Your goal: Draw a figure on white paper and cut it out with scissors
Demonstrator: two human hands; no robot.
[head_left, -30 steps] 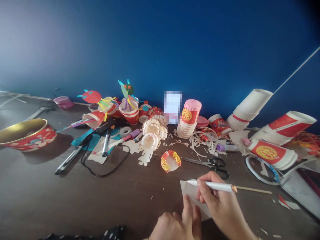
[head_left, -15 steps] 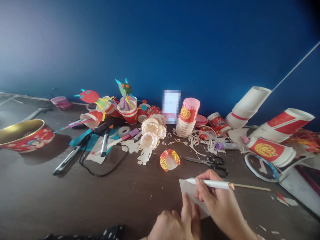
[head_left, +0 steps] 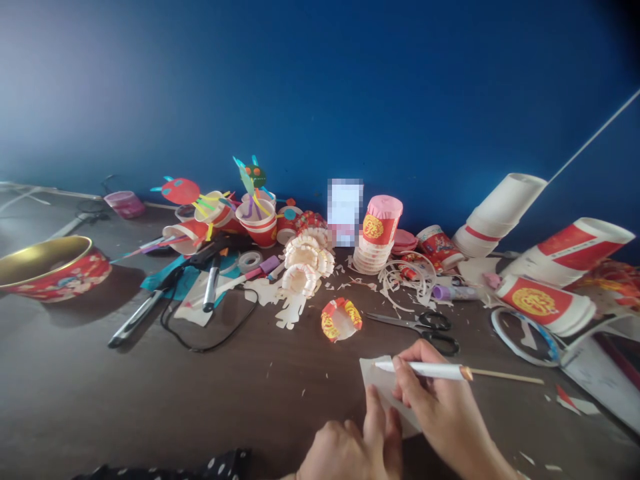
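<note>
Just nearer than the scissors (head_left: pixel 419 327), a white paper sheet (head_left: pixel 374 377) lies on the table (head_left: pixel 225 400) under both hands. Work on it looks barely begun: its visible edges seem straight, and most of the marking is probably left to do, though any drawn line is too faint to make out. Left of the scissors, a red-and-yellow piece (head_left: pixel 330 327) looks already cut and folded, as do the fringed white pieces (head_left: pixel 300 280) farther left. Nearer than the scissors, the right hand (head_left: pixel 425 397) is closed around a white pen (head_left: pixel 437 371), its tip at the sheet's far end. Beside it, the left hand (head_left: pixel 350 447) is partly unfolded, gripping nothing, its extended index finger pressing the sheet.
</note>
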